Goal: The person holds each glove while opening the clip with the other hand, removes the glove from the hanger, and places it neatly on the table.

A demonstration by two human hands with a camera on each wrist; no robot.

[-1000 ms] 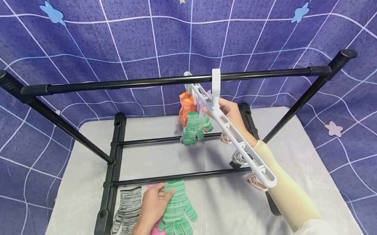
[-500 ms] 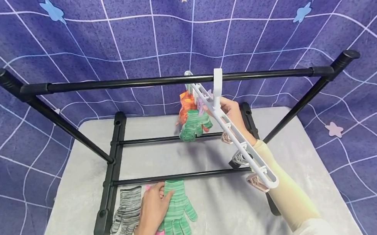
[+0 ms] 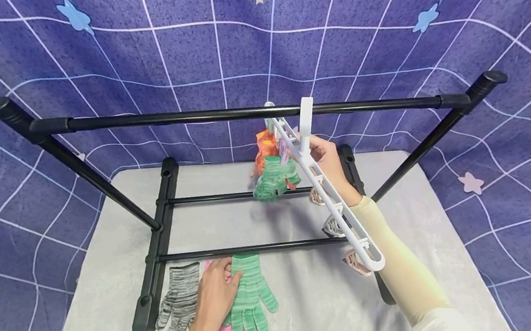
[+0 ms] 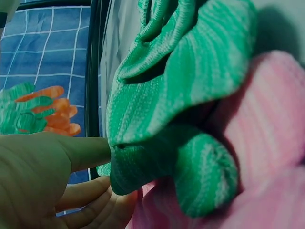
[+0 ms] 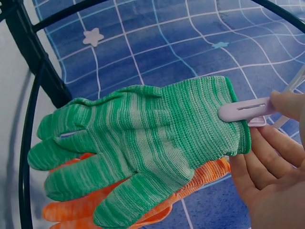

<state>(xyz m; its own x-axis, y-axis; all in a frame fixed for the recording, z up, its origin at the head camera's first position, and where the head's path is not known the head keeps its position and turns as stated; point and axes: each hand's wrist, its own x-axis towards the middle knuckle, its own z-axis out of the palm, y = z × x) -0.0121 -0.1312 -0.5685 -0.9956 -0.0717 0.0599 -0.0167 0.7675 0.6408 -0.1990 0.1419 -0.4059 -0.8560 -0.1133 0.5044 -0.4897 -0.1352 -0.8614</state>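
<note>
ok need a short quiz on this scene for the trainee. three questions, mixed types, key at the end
1. Count: in the head view, how many glove-free clips show on the near half of the white hanger?
2. True or false: the right hand grips the orange glove.
3. Fill in: on the table, the left hand touches the ___ glove, which partly covers the pink glove.

Key:
1. Three.
2. False; it holds the lilac clip on the hanging green glove.
3. Green.

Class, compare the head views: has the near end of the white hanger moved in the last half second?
Yes, slightly: the white hanger's near end has swung left, against the black rack's right foot.
</note>
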